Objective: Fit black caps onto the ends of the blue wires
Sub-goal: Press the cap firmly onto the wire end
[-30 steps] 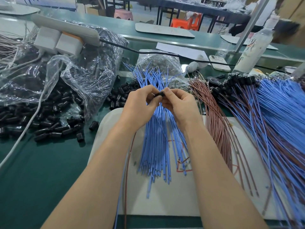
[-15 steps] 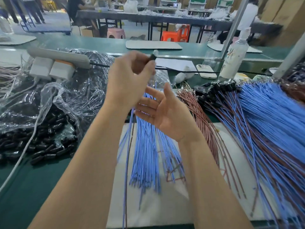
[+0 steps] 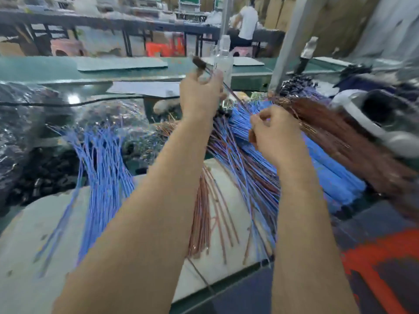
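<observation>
The left hand is pinching a wire at upper centre of the frame, its black cap pointing up-left and its length slanting down-right toward the heap of blue wires at right. The right hand, nearer that heap, is curling; I cannot tell whether it is holding anything.

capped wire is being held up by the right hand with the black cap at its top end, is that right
Not quite: it is the left hand that holds up the capped wire, with the black cap at its top end. The head view shows this; the right hand sits lower.
</observation>
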A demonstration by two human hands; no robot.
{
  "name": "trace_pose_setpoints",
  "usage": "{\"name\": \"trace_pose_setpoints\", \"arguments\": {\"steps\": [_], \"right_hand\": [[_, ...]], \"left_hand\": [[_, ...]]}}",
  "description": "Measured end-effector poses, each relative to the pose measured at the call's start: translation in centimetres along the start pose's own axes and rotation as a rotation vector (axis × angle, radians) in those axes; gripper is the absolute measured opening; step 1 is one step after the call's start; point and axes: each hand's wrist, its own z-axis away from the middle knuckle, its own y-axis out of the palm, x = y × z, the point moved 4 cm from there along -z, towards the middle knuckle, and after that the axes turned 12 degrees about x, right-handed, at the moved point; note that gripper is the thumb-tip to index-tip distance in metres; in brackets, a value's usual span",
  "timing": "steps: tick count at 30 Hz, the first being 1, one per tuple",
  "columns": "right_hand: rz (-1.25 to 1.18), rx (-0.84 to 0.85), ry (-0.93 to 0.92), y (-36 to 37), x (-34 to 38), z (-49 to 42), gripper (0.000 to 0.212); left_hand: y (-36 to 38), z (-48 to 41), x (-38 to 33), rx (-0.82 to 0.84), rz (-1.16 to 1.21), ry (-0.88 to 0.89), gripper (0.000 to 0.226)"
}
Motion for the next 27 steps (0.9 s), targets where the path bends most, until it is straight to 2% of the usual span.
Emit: {"name": "trace_pose_setpoints", "arguments": {"steps": [3, 6, 9, 12, 16, 19, 24, 27], "right_hand": [[0.242, -0.067, 0.242, 2.3, -4.0, -1.0, 0.026], [0.286, -0.025, 0.324, 4.9, -6.8, -0.9, 0.025], [0.256, -0.084, 0.294, 5.4, -7.2, -1.2, 0.021], [0.154, -0.157, 0.244, 5.0, -6.3, -1.0, 0.024], [0.041, -0.275, 0.051, 5.9, -2.5, -1.1, 0.020], [-0.085, -0.181, -0.061, 8.8, 1.2, -1.6, 0.017], [-0.236, 0.114, -0.218, 15.9, 7.2, -0.6, 0.023], [-0.228, 0.313, -0.247, 21.0, 9.7, 0.5, 0.023]], "left_hand": [[3.9, 1.2, 4.8, 0.175, -0.123, -0.189, 0.033], [5.9, 3.0, 8.1, 0.242, -0.232, -0.267, 0.022], [5.8, 3.1, 9.1, 0.282, -0.312, -0.237, 0.017], [5.2, 2.9, 8.8, 0.281, -0.272, -0.227, 0.014], [2.4, 2.4, 7.1, 0.199, -0.184, -0.186, 0.014], [-1.5, 2.3, 5.6, 0.097, -0.097, -0.122, 0.016], [-11.0, 4.4, 5.0, -0.149, 0.024, -0.117, 0.015], [-17.1, 6.2, 5.2, -0.314, 0.013, -0.102, 0.016]]}}
